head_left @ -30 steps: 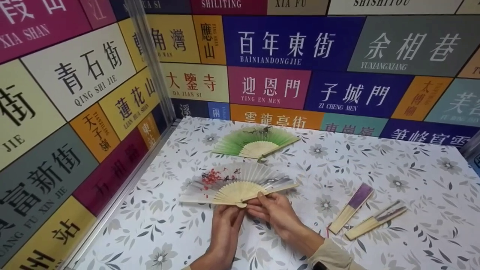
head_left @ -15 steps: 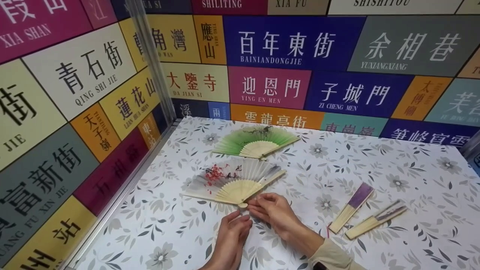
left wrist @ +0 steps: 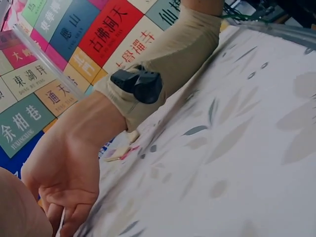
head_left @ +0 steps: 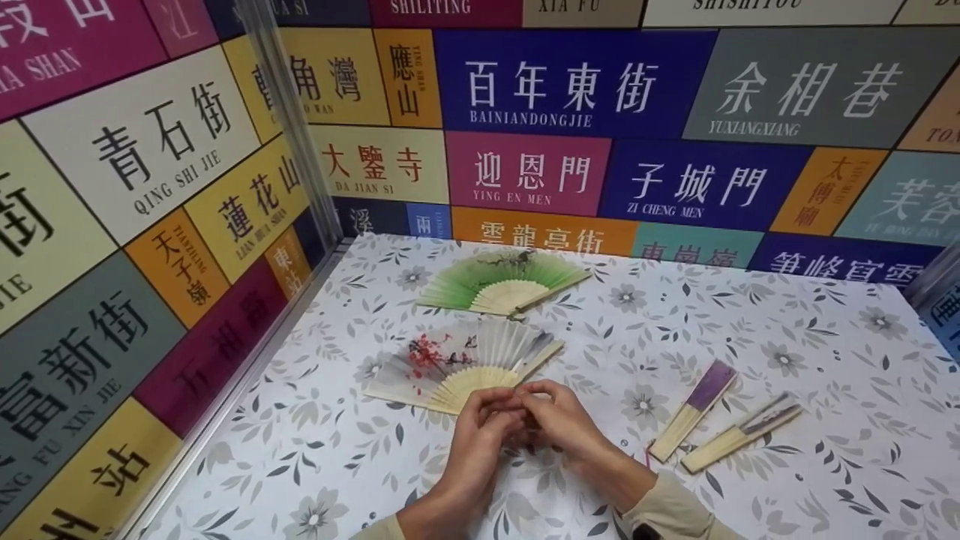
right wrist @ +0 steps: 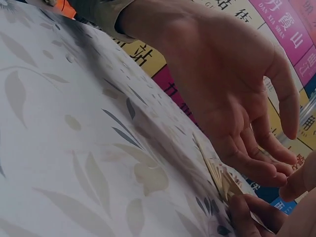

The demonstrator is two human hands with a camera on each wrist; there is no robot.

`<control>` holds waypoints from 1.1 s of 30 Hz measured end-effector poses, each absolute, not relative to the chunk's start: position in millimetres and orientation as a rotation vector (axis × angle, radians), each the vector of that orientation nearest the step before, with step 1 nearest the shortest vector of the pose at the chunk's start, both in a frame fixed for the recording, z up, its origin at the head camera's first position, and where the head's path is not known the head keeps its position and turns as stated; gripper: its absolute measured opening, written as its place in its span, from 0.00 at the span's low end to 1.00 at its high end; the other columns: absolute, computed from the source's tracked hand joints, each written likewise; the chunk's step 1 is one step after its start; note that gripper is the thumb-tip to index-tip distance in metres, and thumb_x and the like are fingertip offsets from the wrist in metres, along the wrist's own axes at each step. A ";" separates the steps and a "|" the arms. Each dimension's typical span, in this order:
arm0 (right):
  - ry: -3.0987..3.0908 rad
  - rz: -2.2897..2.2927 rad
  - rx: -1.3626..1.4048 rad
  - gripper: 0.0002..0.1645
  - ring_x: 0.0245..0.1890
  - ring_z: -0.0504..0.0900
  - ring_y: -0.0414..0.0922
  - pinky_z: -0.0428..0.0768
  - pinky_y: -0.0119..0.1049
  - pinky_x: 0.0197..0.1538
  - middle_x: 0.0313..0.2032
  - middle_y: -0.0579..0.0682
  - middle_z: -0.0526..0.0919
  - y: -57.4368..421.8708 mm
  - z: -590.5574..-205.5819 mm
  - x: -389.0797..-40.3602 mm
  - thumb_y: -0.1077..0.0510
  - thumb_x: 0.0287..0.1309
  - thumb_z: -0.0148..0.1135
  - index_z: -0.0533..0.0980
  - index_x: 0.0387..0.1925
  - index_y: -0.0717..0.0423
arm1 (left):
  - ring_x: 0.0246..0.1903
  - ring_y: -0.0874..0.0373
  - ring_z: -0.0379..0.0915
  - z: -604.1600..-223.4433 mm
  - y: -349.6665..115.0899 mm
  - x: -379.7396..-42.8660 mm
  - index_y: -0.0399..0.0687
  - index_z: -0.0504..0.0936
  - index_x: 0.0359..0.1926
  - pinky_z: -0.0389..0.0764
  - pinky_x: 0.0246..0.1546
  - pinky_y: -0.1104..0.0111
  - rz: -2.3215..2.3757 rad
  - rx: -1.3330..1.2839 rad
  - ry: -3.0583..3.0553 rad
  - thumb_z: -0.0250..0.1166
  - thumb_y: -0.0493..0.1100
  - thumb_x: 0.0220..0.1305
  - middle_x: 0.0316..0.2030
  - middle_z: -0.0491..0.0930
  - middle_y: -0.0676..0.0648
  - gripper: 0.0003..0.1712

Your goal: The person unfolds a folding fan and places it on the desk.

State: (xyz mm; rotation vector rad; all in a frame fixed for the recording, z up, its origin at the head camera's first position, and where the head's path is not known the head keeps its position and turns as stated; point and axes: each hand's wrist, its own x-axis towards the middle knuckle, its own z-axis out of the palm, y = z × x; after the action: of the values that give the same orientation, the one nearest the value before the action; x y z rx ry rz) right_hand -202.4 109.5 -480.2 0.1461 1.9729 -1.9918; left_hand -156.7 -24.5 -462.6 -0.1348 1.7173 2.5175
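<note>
Your left hand point(head_left: 480, 436), fingers loosely curved and empty, could knock the near fan point(head_left: 450, 375) askew by dipping; whether your right hand point(head_left: 568, 426) pinches it cannot be told.

The table point(head_left: 862, 375), white with a grey floral print, bears four fans: a green fan point(head_left: 510, 281), spread, near the far edge; a blossom-printed fan point(head_left: 465, 367), spread, nearer; and, to the right, a purple fan point(head_left: 694, 407) and a patterned fan point(head_left: 742, 435), both folded.
</note>
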 end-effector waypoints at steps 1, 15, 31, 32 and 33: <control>1.979 -1.986 0.151 0.22 0.30 0.86 0.41 0.87 0.33 0.34 0.34 0.51 0.86 112.3 -478.6 -202.8 0.53 0.70 0.57 0.71 0.57 0.64 | 0.49 0.57 0.78 -461.2 -22.8 -160.1 0.35 0.71 0.56 0.83 0.51 0.67 2.507 -0.115 1.729 0.62 0.32 0.62 0.51 0.79 0.39 0.22; 2.123 -1.957 0.083 0.16 0.36 0.86 0.43 0.88 0.36 0.43 0.37 0.51 0.88 196.1 -469.7 -217.8 0.64 0.66 0.55 0.73 0.53 0.66 | 0.34 0.57 0.81 -474.4 51.6 -206.1 0.36 0.76 0.47 0.87 0.39 0.67 2.385 0.086 1.825 0.64 0.31 0.54 0.43 0.79 0.41 0.17; 2.438 -1.768 0.118 0.23 0.44 0.86 0.46 0.89 0.34 0.49 0.45 0.57 0.85 292.5 -462.4 -217.1 0.54 0.70 0.61 0.74 0.54 0.70 | 0.29 0.72 0.76 -482.7 113.0 -218.0 0.48 0.73 0.47 0.78 0.31 0.82 1.444 0.698 2.425 0.72 0.48 0.58 0.31 0.83 0.58 0.21; 2.430 -1.786 0.139 0.24 0.45 0.86 0.46 0.89 0.34 0.50 0.46 0.56 0.85 298.0 -460.1 -217.0 0.53 0.70 0.61 0.73 0.55 0.70 | 0.28 0.71 0.74 -481.5 117.5 -218.1 0.48 0.74 0.46 0.77 0.29 0.81 1.386 0.723 2.453 0.72 0.48 0.58 0.30 0.82 0.58 0.20; 2.433 -1.791 0.164 0.25 0.46 0.86 0.45 0.89 0.34 0.51 0.47 0.56 0.85 303.0 -457.7 -216.7 0.52 0.70 0.61 0.73 0.56 0.70 | 0.27 0.71 0.73 -480.1 122.1 -218.1 0.47 0.75 0.44 0.76 0.26 0.81 1.323 0.749 2.486 0.72 0.49 0.57 0.29 0.80 0.59 0.19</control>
State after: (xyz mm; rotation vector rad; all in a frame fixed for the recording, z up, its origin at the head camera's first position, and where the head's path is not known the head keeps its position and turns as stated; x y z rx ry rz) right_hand -216.7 303.0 -457.7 0.1644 2.4327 -1.7915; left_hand -218.1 122.1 -480.1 0.7487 2.4858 1.3233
